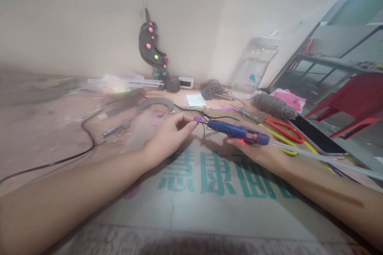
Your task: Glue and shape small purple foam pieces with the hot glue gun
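Between its thumb and fingertips my left hand [170, 134] pinches a small purple piece [198, 119], whose exact kind I cannot make out. My right hand [251, 149] is wrapped round a blue hot glue gun [236, 130], partly hidden behind it. The gun's metal nozzle points left and meets or nearly meets the purple piece. A long clear glue stick [317, 154] sticks out of the gun's rear end. Just beyond my left hand lie a grey crescent [157, 102] and small purple scraps [160, 114].
A decorated dark crescent [148, 44] hangs on the wall. Behind the hands are a water bottle [253, 69], grey yarn [214, 89] and a small digital clock [186, 83]. At right lie orange-handled scissors [284, 129] and a phone [321, 137]. A black cable [50, 163] crosses the left side.
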A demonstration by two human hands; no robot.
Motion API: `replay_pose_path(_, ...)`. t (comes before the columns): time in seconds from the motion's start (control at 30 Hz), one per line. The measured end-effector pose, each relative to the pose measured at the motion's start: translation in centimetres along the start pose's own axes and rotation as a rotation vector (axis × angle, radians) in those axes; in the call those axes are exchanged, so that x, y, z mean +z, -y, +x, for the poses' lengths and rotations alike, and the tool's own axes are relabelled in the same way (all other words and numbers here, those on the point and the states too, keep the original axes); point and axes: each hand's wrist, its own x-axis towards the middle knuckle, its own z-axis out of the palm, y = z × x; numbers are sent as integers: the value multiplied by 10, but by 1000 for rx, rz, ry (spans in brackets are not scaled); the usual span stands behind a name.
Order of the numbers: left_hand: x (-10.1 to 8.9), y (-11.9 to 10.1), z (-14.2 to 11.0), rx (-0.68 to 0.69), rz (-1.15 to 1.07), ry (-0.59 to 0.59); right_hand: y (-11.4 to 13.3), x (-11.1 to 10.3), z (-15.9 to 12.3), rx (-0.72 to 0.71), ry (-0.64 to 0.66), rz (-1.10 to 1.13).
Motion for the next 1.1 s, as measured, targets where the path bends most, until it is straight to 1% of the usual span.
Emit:
replay_pose_path(0.1,-1,-2,0,-16,7,-10,2,0,0,-23,12,-13)
replay_pose_path(0.3,-1,-5,0,-32,5,-16,1,1,1,-10,7,-18)
replay_pose_path(0.37,-1,-5,0,-30,7,-13,0,2,1,-27,3,-19)
replay_pose_path(0.5,-1,-2,1,-3,17,-11,0,2,1,-16,8,-14)
replay_pose_path(0.7,0,-2,0,20,22,4,0,2,1,-37,-3,-60)
replay_pose_path(0.83,0,-4,0,4,26,-3,-1,4,-1,-33,-36,-43)
replay_pose_path(1.1,-1,-4,0,5,36,13,2,3,0,-28,-29,-61)
